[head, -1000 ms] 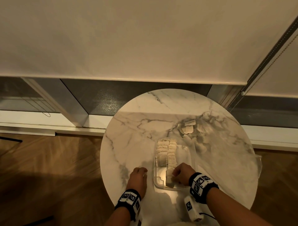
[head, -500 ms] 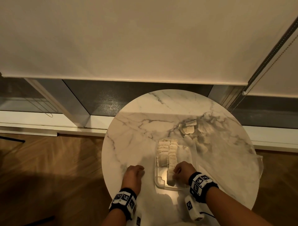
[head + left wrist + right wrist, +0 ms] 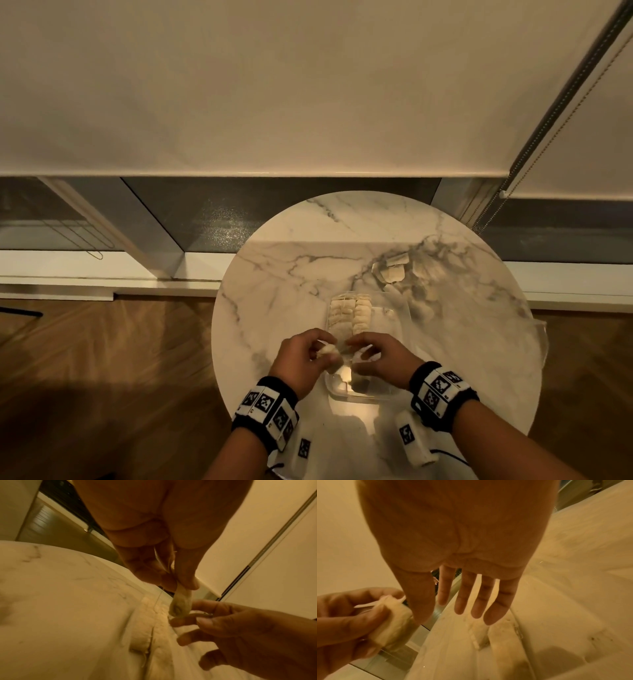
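A clear plastic container (image 3: 394, 322) on the round marble table (image 3: 291, 291) holds two rows of pale tea bags (image 3: 349, 313). Over its near end, my left hand (image 3: 317, 346) pinches one tea bag (image 3: 329, 351) between thumb and fingers; the left wrist view shows the tea bag (image 3: 181, 601) hanging from the left hand (image 3: 178, 582). My right hand (image 3: 356, 349) is right beside it. In the right wrist view the right hand (image 3: 433, 608) has its fingers spread and nearly straight, and its thumb reaches the held tea bag (image 3: 393, 620).
Several loose tea bags (image 3: 394, 272) lie on the table behind the container. A clear lid (image 3: 537, 342) overhangs the table's right edge. A window sill, a roller blind and its bead chain (image 3: 534, 171) stand behind; wooden floor lies on the left.
My left hand came off the table left of the container and now holds a tea bag above its near end. The right hand lifted from the row and opened its fingers.
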A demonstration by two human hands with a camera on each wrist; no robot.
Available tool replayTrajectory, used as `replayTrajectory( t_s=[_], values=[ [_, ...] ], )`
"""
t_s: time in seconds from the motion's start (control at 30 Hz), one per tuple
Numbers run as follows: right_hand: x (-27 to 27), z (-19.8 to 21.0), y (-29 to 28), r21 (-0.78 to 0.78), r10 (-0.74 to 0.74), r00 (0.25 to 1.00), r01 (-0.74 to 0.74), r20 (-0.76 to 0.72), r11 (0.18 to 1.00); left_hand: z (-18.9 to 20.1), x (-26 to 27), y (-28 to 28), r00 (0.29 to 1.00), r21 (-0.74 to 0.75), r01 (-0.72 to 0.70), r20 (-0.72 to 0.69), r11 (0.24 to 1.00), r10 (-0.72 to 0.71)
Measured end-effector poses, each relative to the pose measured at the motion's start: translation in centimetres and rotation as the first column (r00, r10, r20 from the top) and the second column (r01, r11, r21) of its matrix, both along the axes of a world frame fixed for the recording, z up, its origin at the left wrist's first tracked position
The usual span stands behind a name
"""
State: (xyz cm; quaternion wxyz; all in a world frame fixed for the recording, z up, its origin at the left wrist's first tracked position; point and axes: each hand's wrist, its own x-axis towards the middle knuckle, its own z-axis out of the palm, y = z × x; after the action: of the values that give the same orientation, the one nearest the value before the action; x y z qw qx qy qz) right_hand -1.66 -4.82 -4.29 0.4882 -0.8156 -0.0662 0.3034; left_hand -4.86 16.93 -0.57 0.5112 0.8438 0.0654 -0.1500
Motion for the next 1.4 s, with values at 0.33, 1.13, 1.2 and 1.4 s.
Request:
replayTrajectory(
  t_s=[0.33,1.13,1.2,1.4],
  values=[
    [-1.9,0.2,-0.8,0.067,-0.193,0.98,0.196,-0.054,0.978,-0.1,0.9,-4.2,0.998,0.055,0.018,0.058,0.998,-0.021],
    [-1.2,-1.1,-3.6,-0.146,-0.417,0.906,0.405,-0.07,0.903,-5.0,-2.4,-8.6,0.772,0.578,0.606,-0.264,0.546,-0.578],
    [-1.1,-1.0,-3.7,-0.161,-0.397,0.915,0.384,-0.064,0.909,-5.3,-2.4,-8.4,0.782,0.555,0.597,-0.242,0.579,-0.574],
    [-1.0,-0.6,-3.4,-0.274,-0.233,0.972,0.223,-0.006,0.935,-5.4,-2.3,-6.5,0.842,0.446,0.516,-0.108,0.731,-0.528]
  ],
)
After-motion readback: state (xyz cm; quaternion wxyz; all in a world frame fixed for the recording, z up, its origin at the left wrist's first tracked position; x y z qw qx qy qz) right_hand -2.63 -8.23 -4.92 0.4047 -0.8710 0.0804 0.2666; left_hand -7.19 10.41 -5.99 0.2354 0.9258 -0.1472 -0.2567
